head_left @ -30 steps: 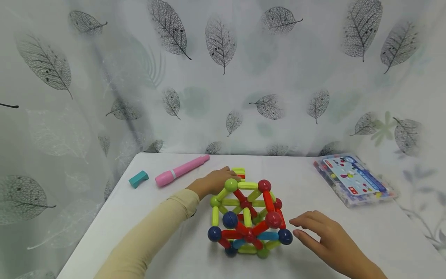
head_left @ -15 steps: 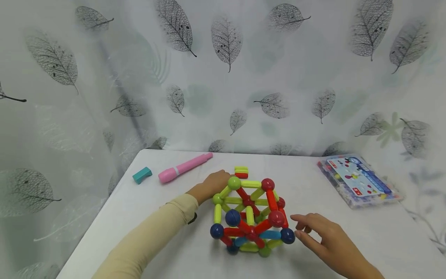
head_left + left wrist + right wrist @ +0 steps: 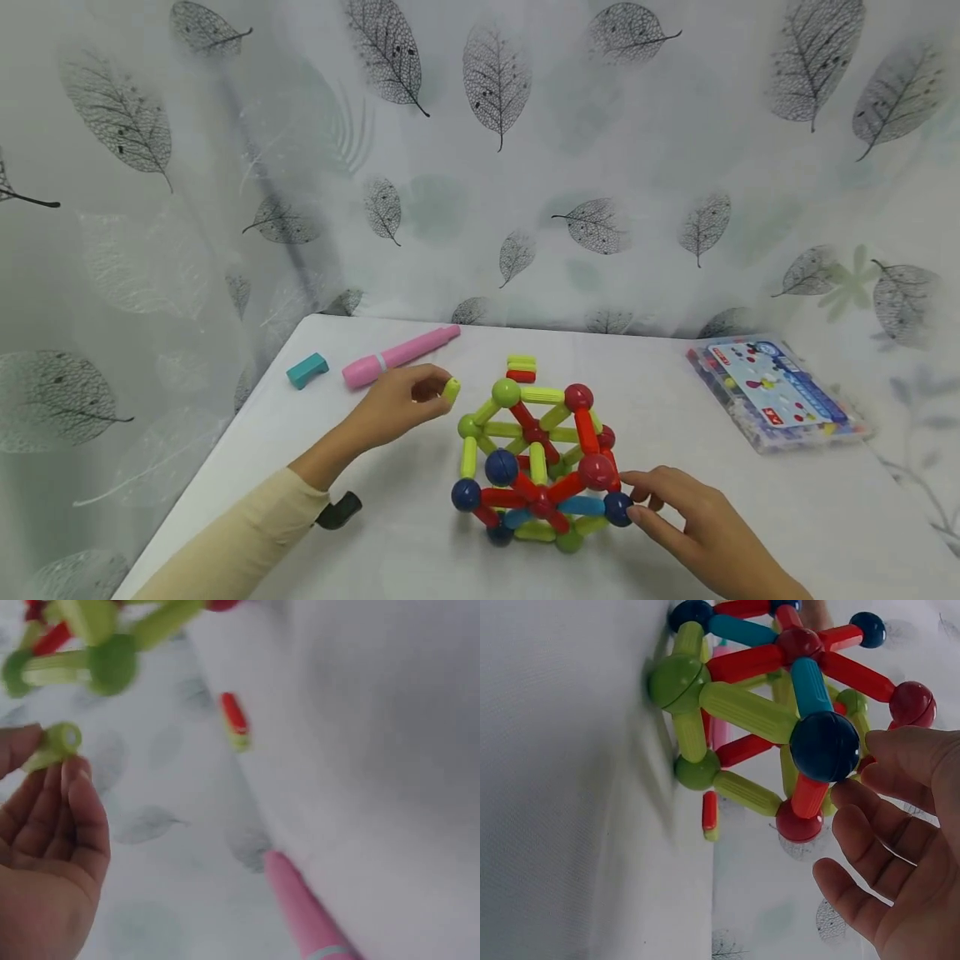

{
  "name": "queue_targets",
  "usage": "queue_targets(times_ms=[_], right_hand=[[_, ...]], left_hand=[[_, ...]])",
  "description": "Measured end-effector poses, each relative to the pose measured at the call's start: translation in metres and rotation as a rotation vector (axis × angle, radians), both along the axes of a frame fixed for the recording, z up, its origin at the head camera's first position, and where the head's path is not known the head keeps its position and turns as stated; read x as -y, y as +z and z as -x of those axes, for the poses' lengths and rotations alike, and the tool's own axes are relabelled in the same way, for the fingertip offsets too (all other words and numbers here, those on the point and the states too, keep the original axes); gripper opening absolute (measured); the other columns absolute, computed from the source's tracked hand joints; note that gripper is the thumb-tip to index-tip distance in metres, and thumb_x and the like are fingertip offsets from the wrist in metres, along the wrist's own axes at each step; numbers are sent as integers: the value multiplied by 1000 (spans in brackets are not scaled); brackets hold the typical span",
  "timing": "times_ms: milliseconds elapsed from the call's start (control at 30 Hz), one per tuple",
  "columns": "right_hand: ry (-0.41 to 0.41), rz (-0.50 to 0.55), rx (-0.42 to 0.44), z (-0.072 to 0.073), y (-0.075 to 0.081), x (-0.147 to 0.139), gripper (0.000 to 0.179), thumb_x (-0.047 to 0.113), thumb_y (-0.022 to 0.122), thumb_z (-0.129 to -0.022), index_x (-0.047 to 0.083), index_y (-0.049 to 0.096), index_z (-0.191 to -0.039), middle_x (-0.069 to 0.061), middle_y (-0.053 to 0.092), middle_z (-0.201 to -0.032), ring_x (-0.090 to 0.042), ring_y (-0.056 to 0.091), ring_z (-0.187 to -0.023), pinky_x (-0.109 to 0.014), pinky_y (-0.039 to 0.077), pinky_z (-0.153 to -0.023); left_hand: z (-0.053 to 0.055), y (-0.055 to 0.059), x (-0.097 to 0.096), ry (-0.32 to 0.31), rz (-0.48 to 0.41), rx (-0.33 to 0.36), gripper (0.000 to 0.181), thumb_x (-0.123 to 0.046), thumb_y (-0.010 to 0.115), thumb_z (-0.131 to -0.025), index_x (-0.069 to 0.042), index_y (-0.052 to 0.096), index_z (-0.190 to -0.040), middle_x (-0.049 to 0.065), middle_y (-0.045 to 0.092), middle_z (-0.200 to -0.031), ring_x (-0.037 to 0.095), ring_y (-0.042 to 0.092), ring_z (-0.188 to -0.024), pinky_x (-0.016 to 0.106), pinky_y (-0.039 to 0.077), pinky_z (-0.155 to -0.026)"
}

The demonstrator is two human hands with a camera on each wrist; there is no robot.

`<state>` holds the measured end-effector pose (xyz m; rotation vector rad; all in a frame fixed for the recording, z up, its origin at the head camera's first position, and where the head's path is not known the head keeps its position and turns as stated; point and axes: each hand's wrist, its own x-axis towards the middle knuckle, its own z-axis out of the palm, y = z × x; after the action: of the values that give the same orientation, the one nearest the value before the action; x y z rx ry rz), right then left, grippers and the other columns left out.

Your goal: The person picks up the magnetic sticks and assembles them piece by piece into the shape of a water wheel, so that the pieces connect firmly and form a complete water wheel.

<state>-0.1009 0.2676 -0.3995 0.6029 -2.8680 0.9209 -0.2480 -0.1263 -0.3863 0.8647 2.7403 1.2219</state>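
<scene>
My left hand (image 3: 393, 406) pinches a short yellow-green magnetic rod (image 3: 452, 390) between thumb and fingers, raised left of a ball-and-rod structure (image 3: 540, 500). In the left wrist view the rod (image 3: 56, 744) shows its round end. The structure joins red, yellow-green and light blue rods with red, green and dark blue balls. My right hand (image 3: 693, 521) has thumb and forefinger on the dark blue ball (image 3: 618, 508) at the structure's right corner. In the right wrist view those fingertips meet the side of this ball (image 3: 825, 746), while the other fingers stand loosely bent.
Behind the structure lie a few loose rods (image 3: 521, 368), yellow-green and red. A pink pen-shaped object (image 3: 401, 357) and a teal block (image 3: 307, 371) are at the back left. A clear case (image 3: 776, 392) of small pieces lies at the back right, before a leaf-patterned curtain (image 3: 442, 158).
My left hand has drawn back from the loose rods behind the structure, moving left and nearer with one yellow-green rod. My right fingertips have closed in on the dark blue ball.
</scene>
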Motion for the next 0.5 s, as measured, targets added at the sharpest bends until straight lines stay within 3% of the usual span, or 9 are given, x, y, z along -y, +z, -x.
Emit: queue_targets(times_ms=[133, 267, 500], right_hand=[[48, 27, -65, 0, -3, 0, 28, 24, 74, -94, 21, 70, -122, 18, 65, -99, 1, 58, -85, -20, 56, -67], [75, 41, -111, 2, -4, 0, 28, 20, 77, -92, 24, 71, -119, 18, 66, -101, 1, 59, -85, -20, 56, -68], [89, 37, -126, 4, -4, 1, 28, 18, 77, -91, 24, 71, -118, 17, 66, -101, 1, 60, -84, -19, 57, -67]], left_hand=[[-27, 15, 10, -173, -83, -25, 26, -20, 77, -92, -13, 72, -116, -7, 73, -99, 8, 66, -87, 29, 58, -80], [-42, 17, 6, -351, -103, -70, 23, -16, 75, -94, -10, 73, -116, -4, 75, -99, 5, 66, -85, 27, 59, -77], [-52, 12, -1, -461, -136, -79, 20, -8, 75, -92, -9, 73, -113, -2, 76, -95, 4, 69, -85, 26, 60, -78]])
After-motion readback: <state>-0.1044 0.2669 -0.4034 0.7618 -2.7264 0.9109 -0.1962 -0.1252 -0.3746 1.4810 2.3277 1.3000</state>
